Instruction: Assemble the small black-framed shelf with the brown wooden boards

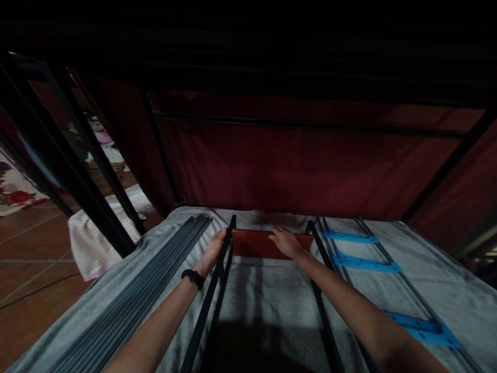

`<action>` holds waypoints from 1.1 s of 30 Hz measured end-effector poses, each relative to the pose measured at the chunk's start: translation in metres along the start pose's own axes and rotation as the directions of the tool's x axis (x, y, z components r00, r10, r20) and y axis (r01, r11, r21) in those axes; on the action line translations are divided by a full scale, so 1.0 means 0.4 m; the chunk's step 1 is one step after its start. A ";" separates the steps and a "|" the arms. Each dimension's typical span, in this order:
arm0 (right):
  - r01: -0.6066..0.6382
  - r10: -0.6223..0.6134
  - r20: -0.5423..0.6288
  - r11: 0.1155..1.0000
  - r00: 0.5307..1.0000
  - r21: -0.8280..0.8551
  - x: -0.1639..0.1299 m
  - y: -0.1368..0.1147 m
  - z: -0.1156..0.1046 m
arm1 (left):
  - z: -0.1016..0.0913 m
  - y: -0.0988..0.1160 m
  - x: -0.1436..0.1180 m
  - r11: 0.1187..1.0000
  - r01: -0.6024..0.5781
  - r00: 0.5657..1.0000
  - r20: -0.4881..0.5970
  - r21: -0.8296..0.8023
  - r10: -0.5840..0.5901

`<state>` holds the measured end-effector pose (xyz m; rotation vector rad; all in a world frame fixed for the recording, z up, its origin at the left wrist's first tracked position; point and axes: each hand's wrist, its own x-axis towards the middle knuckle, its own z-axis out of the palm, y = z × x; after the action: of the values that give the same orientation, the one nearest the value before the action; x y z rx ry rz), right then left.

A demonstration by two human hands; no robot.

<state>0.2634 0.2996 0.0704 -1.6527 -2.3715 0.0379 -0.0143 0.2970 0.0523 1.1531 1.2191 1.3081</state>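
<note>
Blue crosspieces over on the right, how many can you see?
3 in view: the farthest crosspiece toward the red cloth, the middle crosspiece just nearer, and the nearest crosspiece beside the right forearm. That arm may hide more.

- A blanket [438, 264] is spread across the foreground, and its far edge is bounded by a curtain [291, 176]
- A bar [310, 126] is set across the curtain, higher than the blanket
- On the blanket's left side, a bundle of rods [155, 285] is laid lengthwise
- In the middle, a frame [209, 290] is placed, with a board [252, 243] set between its two sides at the far end
- The left hand [214, 246] is placed at the frame's left side, the right hand [286, 242] on the board's top edge
- Right of the frame, three crosspieces [368, 263] are lined up one behind another along thin rods [417, 294]
- Beyond the blanket's left edge, a cloth [91, 243] is partly hidden behind posts [73, 166]
</note>
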 end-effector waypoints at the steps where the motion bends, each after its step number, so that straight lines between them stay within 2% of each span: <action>1: 0.003 -0.003 -0.003 1.000 1.000 -0.002 0.000 0.002 0.002 | -0.009 0.000 -0.002 1.000 0.003 1.000 -0.016 -0.013 -0.003; 5: 0.006 -0.006 0.005 1.000 1.000 -0.020 0.001 0.008 0.006 | -0.086 -0.019 -0.013 1.000 0.024 0.995 -0.098 -0.010 -0.024; 9: 0.030 -0.029 0.015 0.998 0.999 -0.052 0.000 0.013 0.009 | -0.202 -0.059 -0.050 0.982 0.037 0.987 -0.158 0.184 -0.008; 11: 0.042 -0.042 0.002 0.996 0.999 -0.073 -0.002 0.017 0.014 | -0.257 -0.071 -0.086 0.947 0.037 0.989 -0.146 0.319 0.010; 14: 0.070 -0.073 -0.025 0.993 0.997 -0.094 -0.004 0.028 0.026 | -0.325 -0.075 -0.157 0.862 0.015 0.997 -0.073 0.507 0.025; 17: 0.099 -0.103 -0.037 0.989 0.994 -0.109 -0.003 0.044 0.039 | -0.374 -0.078 -0.226 0.813 -0.007 0.998 -0.040 0.582 0.037; 21: 0.122 -0.127 -0.041 0.987 0.991 -0.109 0.001 0.058 0.049 | -0.408 -0.103 -0.285 0.782 -0.103 0.994 0.026 0.615 0.110; 26: 0.121 -0.126 -0.052 0.989 0.991 -0.091 0.002 0.056 0.045 | -0.406 -0.139 -0.307 0.748 -0.173 0.981 0.177 0.640 0.076; 30: 0.122 -0.127 -0.043 0.987 0.991 -0.103 0.002 0.052 0.043 | -0.397 -0.157 -0.311 0.757 -0.157 0.986 0.144 0.634 0.084; 33: 0.119 -0.125 -0.052 0.987 0.991 -0.109 0.002 0.053 0.047 | -0.403 -0.165 -0.309 0.722 -0.197 0.980 0.157 0.664 0.122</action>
<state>0.2784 0.3102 0.0490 -1.5266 -2.4634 -0.1590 -0.1618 0.1629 -0.0244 1.8599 1.6101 0.9055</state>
